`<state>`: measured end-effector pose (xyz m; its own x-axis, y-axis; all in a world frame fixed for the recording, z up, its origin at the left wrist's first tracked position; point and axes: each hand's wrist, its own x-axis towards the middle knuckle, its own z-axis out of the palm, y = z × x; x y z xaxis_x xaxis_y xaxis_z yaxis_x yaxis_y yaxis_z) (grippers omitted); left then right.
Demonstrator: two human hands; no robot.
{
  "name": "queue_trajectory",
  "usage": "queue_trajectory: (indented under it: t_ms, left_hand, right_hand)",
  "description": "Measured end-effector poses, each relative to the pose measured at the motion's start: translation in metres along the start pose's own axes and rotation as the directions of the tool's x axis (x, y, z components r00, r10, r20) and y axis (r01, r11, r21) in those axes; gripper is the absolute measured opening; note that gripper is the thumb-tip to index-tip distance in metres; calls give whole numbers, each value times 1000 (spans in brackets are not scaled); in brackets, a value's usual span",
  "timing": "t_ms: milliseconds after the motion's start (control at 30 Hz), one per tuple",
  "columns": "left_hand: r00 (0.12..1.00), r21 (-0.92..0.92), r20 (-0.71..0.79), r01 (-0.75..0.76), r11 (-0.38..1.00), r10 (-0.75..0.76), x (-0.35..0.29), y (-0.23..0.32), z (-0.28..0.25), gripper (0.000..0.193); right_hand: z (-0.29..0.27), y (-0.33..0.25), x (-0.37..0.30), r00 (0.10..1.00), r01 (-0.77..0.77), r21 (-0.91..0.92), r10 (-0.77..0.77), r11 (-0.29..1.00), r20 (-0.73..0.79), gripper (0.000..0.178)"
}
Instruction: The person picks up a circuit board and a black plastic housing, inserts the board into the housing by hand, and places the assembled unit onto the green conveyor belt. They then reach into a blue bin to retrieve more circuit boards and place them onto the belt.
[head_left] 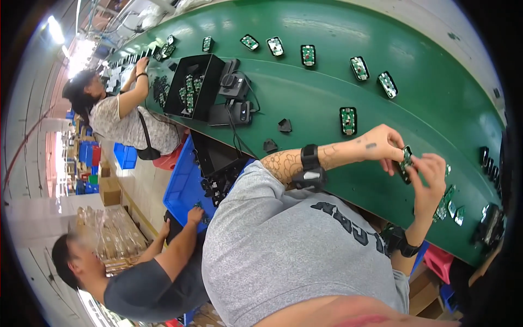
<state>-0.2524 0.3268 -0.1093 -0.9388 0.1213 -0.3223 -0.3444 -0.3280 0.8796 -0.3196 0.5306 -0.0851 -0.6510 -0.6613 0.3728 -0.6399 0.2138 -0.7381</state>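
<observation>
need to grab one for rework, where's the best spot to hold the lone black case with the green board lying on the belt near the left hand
Probably pinch the black case across its two long side edges, coming straight down from above: it lies flat on the green belt, board face up, with clear belt on both sides.

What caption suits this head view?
Both hands, left hand and right hand, hold a small circuit-board part over a green conveyor.

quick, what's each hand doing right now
Left hand: closed on the small black case with a green circuit board.
Right hand: fingers pinching the same case from the other side.
</observation>
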Motion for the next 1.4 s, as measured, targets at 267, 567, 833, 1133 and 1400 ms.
queue_trajectory:
  t_ms: [267,567,833,1133,1400]
  left_hand:
    - [992,45,105,67,997,-72,-8,5,-13,20]
    - [689,707,-86,-466,531,720,-13,5,23,39]
    - [679,685,-69,-500,530,731,10,12,27,38]
    - [969,734,69,-211,646,237,105,34,-9,34]
    - [920,998,47,-25,-62,389,194,63,-109,39]
  right_hand:
    - [-14,-14,17,874,475,-185,-438,860,210,23]
    - [33,35,-12,937,-252,329,314,910,-150,4]
    - [42,27,-23,885,-138,-17,115,990,-451,16]
    - [29,23,-12,963,-177,-744,268,644,2,59]
    - [14,14,-25,967,-255,-161,254,954,-22,35]
